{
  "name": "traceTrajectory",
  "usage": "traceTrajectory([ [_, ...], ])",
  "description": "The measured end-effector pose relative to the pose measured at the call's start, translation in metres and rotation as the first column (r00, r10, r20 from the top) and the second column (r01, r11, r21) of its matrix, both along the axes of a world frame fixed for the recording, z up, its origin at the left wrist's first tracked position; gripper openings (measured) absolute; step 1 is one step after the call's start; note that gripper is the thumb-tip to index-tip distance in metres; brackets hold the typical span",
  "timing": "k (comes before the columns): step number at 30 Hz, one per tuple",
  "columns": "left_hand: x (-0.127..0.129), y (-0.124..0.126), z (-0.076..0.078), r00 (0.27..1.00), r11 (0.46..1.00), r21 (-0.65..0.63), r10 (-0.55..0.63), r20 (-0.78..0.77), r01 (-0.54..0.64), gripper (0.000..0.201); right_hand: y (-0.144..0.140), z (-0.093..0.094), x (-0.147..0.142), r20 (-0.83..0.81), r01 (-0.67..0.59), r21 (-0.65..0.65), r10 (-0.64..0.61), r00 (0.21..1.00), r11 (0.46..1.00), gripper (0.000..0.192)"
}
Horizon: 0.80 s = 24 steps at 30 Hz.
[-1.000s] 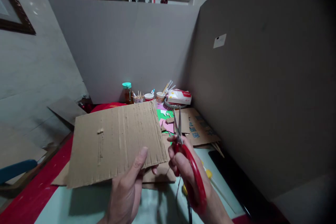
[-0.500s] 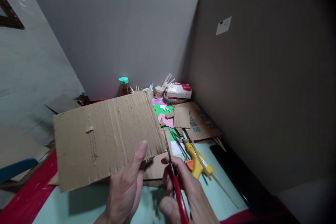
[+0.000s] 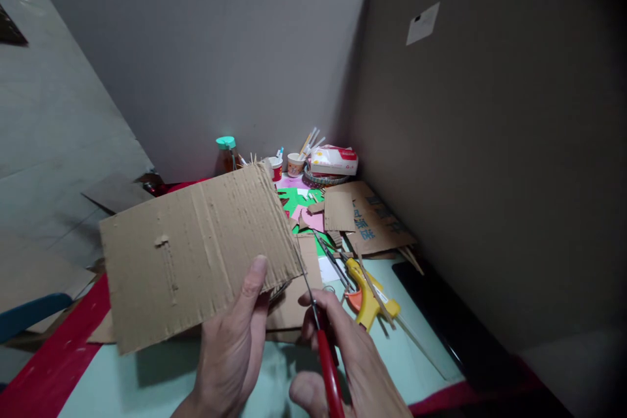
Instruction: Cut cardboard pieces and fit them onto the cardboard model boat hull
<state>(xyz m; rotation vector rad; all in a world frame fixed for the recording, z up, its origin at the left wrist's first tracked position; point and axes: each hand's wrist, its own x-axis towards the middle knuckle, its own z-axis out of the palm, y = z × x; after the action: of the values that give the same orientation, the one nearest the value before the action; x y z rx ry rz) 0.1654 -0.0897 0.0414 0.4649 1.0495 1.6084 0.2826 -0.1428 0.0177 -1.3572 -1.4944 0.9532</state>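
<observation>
A large rectangular piece of corrugated cardboard (image 3: 196, 255) is held up and tilted above the table. My left hand (image 3: 232, 333) grips its lower right part, thumb on the face and fingers hidden behind. Red-handled scissors (image 3: 329, 366) are in my right hand (image 3: 347, 353), which is closed around the handles. Their blades point up and away, close along the cardboard's right edge; whether they touch it I cannot tell. A small slit with a torn flap marks the left part of the sheet.
Beyond the hands lie a yellow glue gun (image 3: 369, 297), cardboard scraps (image 3: 339, 210), green paper (image 3: 294, 197) and a printed cardboard sheet (image 3: 377, 222). Paper cups (image 3: 295, 164), a teal-lidded jar (image 3: 226, 153) and a tissue pack (image 3: 334, 161) stand at the back. Grey panels (image 3: 220, 46) rise behind and right.
The view has tipped downward. The scissors and cardboard have shifted slightly left, and the blades sit nearer the cardboard's right edge. Both hands keep their holds.
</observation>
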Motion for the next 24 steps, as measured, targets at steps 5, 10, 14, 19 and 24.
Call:
traceTrajectory([
  [5,0.002,-0.004,-0.004,0.995,0.995,-0.002,-0.104,0.012,0.104,0.037,0.001,-0.002,0.004,-0.018,-0.018,0.069,0.020,1.000,0.997,0.046],
  [10,0.000,-0.007,-0.008,0.990,0.989,-0.032,-0.141,0.013,0.142,0.039,0.003,-0.009,0.011,0.014,-0.094,0.087,0.093,0.996,0.992,0.038],
  [14,0.001,-0.007,-0.007,0.994,0.993,-0.046,-0.112,0.021,0.113,0.044,0.002,-0.014,0.012,0.008,-0.120,0.033,0.119,0.993,0.992,0.040],
  [19,0.000,-0.005,-0.008,0.993,0.992,-0.032,-0.119,0.008,0.120,0.036,0.003,-0.012,0.013,0.016,-0.121,0.050,0.120,0.993,0.991,0.034],
  [24,0.001,-0.004,-0.009,0.992,0.988,-0.090,-0.127,0.009,0.127,0.021,0.007,-0.008,0.012,0.054,-0.086,0.068,0.083,0.995,0.994,0.022],
])
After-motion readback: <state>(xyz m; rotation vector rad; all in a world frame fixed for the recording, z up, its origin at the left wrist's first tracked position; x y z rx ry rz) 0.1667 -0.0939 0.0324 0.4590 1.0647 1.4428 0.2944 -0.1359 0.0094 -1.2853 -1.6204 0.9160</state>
